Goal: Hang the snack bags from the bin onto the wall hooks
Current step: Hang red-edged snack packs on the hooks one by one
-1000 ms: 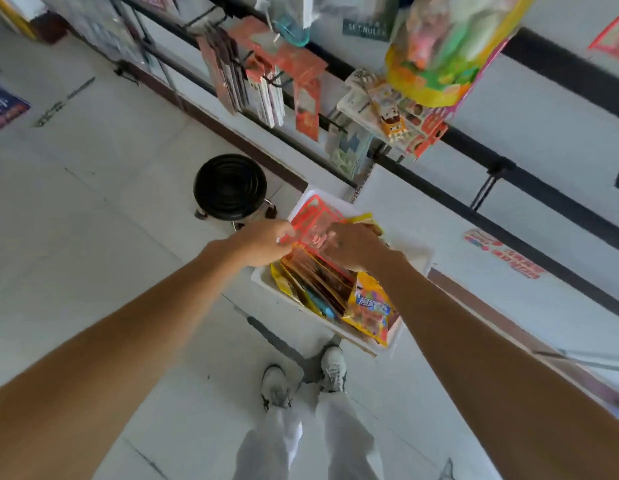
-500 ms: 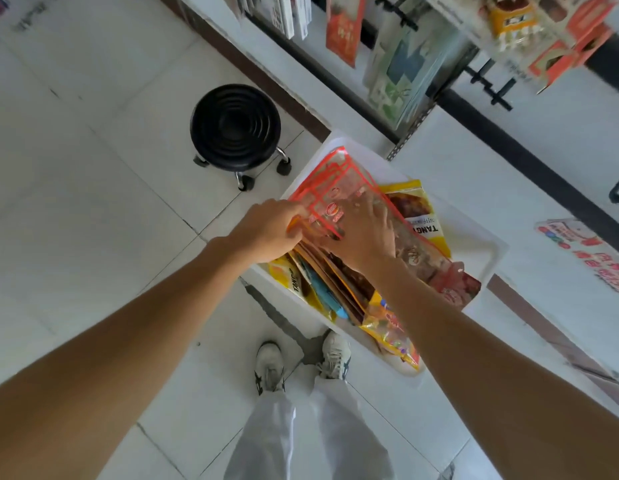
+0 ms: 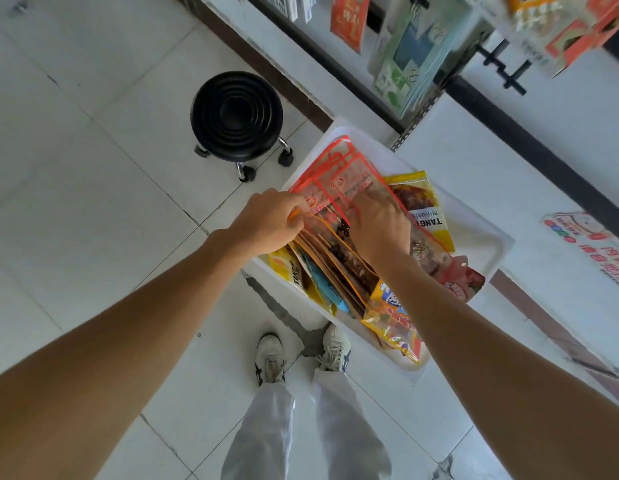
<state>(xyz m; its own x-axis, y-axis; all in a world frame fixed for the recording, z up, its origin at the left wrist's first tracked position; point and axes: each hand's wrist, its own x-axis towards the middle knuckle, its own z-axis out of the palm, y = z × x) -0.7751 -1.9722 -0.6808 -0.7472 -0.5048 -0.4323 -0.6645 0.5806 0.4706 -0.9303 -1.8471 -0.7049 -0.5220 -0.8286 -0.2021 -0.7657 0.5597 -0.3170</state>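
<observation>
A white bin (image 3: 488, 251) stands on the floor by the wall, packed with snack bags. Several clear bags with red borders (image 3: 339, 171) lean at its far end. A yellow bag (image 3: 422, 206) lies to their right, and a colourful yellow bag (image 3: 392, 318) sticks out at the near end. My left hand (image 3: 266, 220) pinches the top edge of a clear, orange-edged bag (image 3: 330, 247) among the upright ones. My right hand (image 3: 382, 221) reaches into the red-bordered bags with fingers curled round their tops. Black wall hooks (image 3: 505, 69) jut from the rail at the top right.
A black round stool on castors (image 3: 237, 116) stands left of the bin. Hanging packets (image 3: 415, 53) and a red packet (image 3: 349, 19) fill the rail above. My shoes (image 3: 301, 353) stand just in front of the bin on white floor tiles.
The view has tilted down towards the bin, and the hanging goods slid up out of frame. Both hands stay in the bags, spreading the red-bordered ones apart.
</observation>
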